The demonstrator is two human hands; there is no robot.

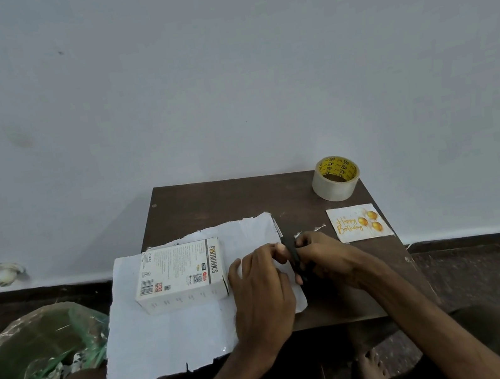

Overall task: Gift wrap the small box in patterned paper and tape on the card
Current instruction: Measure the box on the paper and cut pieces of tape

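Observation:
A white printed small box (181, 275) lies on the sheet of wrapping paper (167, 338), which shows its plain white side and covers the left part of the small dark table (227, 199). My left hand (261, 296) rests palm down on the paper's right part, just right of the box, with its fingertips bent beside the scissors. At the paper's right edge, my right hand (326, 256) grips black scissors (291, 253); their blades point away from me along that edge. The "Happy Birthday" card (359, 222) lies face up at the table's right side.
A roll of clear tape (335, 179) stands at the table's back right corner, close to the wall. A green plastic bag (34, 354) lies on the floor to the left. My knees and a bare foot (373, 373) are under the near table edge.

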